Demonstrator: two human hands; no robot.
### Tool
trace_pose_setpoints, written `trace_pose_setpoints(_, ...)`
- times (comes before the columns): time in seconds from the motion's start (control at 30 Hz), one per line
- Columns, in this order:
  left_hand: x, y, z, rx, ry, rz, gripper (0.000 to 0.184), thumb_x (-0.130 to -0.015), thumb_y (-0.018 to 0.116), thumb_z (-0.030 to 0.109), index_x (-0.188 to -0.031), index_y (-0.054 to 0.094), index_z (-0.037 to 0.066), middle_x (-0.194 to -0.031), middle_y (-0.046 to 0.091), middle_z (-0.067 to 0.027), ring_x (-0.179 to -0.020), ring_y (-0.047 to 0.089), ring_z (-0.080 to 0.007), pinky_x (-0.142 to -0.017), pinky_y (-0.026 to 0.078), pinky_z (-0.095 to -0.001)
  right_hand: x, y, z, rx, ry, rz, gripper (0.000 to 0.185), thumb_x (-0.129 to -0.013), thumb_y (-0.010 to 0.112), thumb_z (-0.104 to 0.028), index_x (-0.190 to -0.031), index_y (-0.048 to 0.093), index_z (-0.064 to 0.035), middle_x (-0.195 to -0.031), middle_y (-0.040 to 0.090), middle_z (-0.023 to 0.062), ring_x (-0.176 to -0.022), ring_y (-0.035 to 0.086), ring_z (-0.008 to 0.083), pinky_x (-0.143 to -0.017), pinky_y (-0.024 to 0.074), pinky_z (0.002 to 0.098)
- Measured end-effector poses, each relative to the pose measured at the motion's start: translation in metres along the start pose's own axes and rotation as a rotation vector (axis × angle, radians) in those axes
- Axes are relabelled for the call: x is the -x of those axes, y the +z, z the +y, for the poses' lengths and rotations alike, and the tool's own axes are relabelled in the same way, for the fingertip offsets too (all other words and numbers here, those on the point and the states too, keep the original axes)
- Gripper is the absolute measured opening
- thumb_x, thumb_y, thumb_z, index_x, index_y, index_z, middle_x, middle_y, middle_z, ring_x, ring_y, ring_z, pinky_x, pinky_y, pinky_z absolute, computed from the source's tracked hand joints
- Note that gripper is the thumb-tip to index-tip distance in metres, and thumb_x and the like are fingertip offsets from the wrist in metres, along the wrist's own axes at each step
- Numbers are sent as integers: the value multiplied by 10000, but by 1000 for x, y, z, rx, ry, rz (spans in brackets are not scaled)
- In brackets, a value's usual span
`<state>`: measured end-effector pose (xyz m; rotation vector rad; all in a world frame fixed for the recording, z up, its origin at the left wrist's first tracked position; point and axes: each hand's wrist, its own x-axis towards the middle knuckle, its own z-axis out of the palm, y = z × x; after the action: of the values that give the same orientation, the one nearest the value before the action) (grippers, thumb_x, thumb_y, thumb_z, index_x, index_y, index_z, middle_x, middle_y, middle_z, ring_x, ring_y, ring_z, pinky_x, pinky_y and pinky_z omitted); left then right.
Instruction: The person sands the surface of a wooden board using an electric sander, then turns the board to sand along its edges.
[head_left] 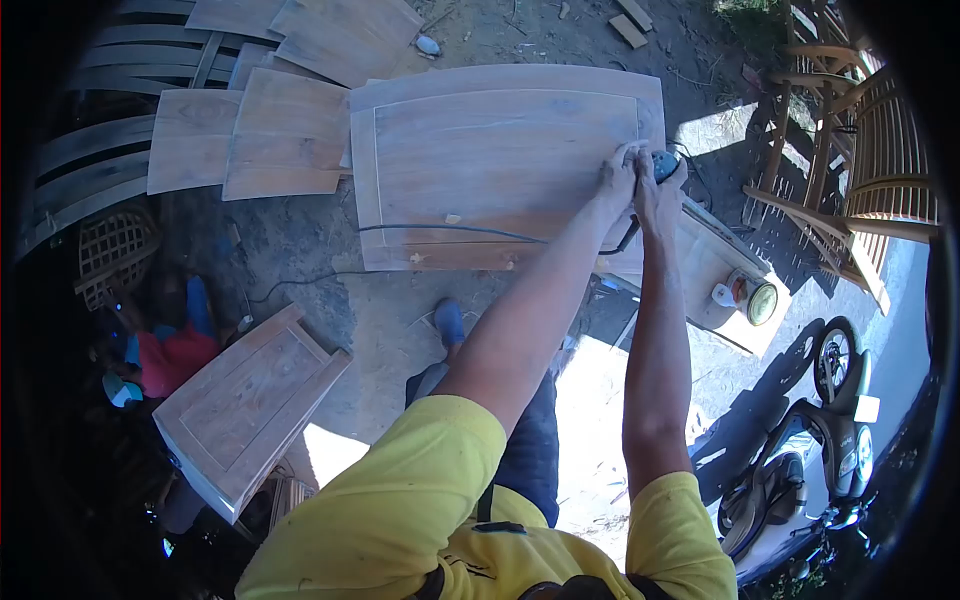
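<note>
A wooden panel (500, 150) with a framed border lies flat in front of me. At its right edge, my right hand (657, 195) is closed around a teal electric sander (664, 165). My left hand (620, 172) is closed against the near left side of the sander, its fingers pale with dust. The two hands touch, and they hide much of the tool and its underside. A dark power cord (450, 229) runs over the near part of the panel, towards the hands.
Loose boards (285, 135) overlap at the left. Another framed panel (250, 400) stands near a crouching person (175, 360). A side table (715, 300) bears a jar with a green-rimmed lid (762, 303). Wooden chairs (850, 170) and a motorcycle (810, 450) stand at the right.
</note>
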<state>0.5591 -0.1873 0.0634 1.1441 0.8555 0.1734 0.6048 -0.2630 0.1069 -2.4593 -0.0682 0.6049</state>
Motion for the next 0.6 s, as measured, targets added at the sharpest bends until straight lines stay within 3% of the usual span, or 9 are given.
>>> trace_pose_setpoints(0.07,20,-46,-27,11,119,26,348,-1094,554,226,-1409,668,130,-1332,717,-199,-1249,682,-361,-1098,503,-407,2,11,16,134,-84,128,958,-953,692,-615,-1627,298,-60,-1393,527,385,-1210,636,545,-1040,514,564)
trace_pose_setpoints(0.13,68,-124,-23,-488,239,36,392,-1077,593,218,-1453,630,112,-1422,671,-191,-1354,604,-398,-1184,446,-447,-3,14,29,181,-129,139,938,-932,730,-563,-1605,320,-55,-1379,534,379,-1189,640,547,-1019,525,564)
trace_pose_setpoints(0.2,108,-214,-39,-939,434,247,419,-1058,624,232,-1464,624,129,-1562,568,-166,-1465,484,-427,-1243,376,-499,11,15,38,241,-159,153,921,-910,769,-511,-1583,343,-50,-1366,540,372,-1169,644,548,-997,536,564)
trace_pose_setpoints(0.27,146,-293,-63,-1137,406,146,449,-1038,652,265,-1462,623,120,-1633,485,-149,-1524,399,-423,-1268,323,-530,27,11,38,314,-227,181,885,-857,817,-431,-1536,404,-42,-1311,575,356,-1135,653,536,-980,542,558)
trace_pose_setpoints(0.33,192,-343,-62,-1307,533,-125,451,-1030,666,300,-1427,637,88,-1610,499,-146,-1487,453,-419,-1248,366,-511,41,20,37,325,-239,180,883,-841,826,-424,-1527,422,-41,-1285,591,347,-1137,655,527,-976,542,555)
trace_pose_setpoints(0.47,279,-390,-94,-1157,112,-398,337,-1022,670,332,-1262,687,96,-1301,667,-110,-1302,617,-354,-1078,504,-535,74,64,29,291,-321,241,877,-813,850,-388,-1506,453,-26,-1211,624,325,-1107,660,505,-943,540,553)
trace_pose_setpoints(0.5,292,-398,-96,-1145,116,-392,337,-1022,670,332,-1262,687,96,-1301,667,-110,-1302,617,-354,-1078,504,-535,85,76,20,278,-367,249,876,-812,851,-378,-1506,452,-21,-1205,624,322,-1095,658,506,-934,540,556)
trace_pose_setpoints(0.57,307,-418,-98,-919,-96,-77,326,-1032,662,344,-1234,679,89,-1207,677,-101,-1211,644,-354,-995,528,-553,104,106,7,277,-492,292,855,-820,846,-351,-1498,452,-11,-1200,617,326,-1062,659,510,-910,542,558)
trace_pose_setpoints(0.6,298,-433,-105,-893,137,210,379,-1033,667,363,-1255,663,57,-1208,679,-149,-1138,663,-390,-934,553,-551,117,119,-5,247,-478,251,848,-823,844,-343,-1499,451,-16,-1201,612,325,-1047,660,515,-899,544,560)
